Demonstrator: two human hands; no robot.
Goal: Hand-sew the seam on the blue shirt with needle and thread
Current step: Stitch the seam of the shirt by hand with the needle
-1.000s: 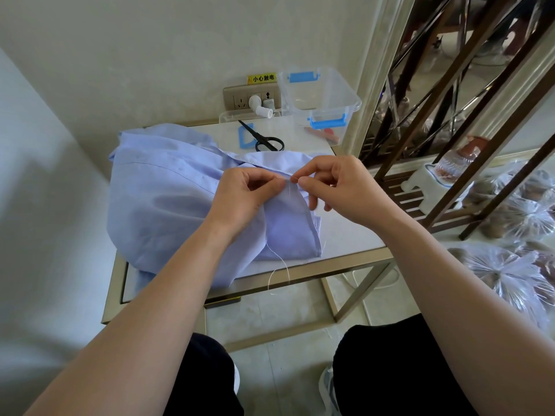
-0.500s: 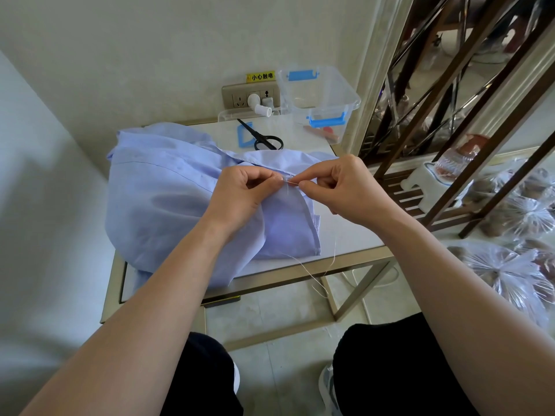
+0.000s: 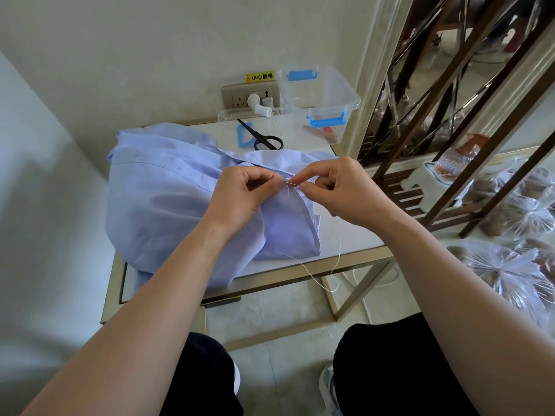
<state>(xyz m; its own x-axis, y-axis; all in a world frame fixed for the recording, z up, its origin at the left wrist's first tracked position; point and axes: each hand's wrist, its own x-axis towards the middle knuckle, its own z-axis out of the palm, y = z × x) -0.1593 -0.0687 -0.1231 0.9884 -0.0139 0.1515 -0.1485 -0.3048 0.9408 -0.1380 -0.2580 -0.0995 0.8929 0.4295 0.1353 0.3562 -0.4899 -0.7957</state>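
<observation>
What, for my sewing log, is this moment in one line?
step: mid-stitch | left hand: pinches blue shirt beside needle | right hand: pinches needle | thread: hangs past table edge | scissors: on table

Left hand [image 3: 243, 195] pinches the blue shirt [image 3: 168, 199] seam; right hand [image 3: 339, 187] pinches the needle [image 3: 292, 184].

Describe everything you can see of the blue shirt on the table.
The blue shirt is pale blue, thin woven-looking cloth with stitched seams and a hemmed edge. It lies crumpled in a heap on the white table, its near-left part hanging over the front edge. The left hand pinches a raised fold at the seam, where the right hand holds the needle. Pale thread dangles past the table's front edge.
</observation>
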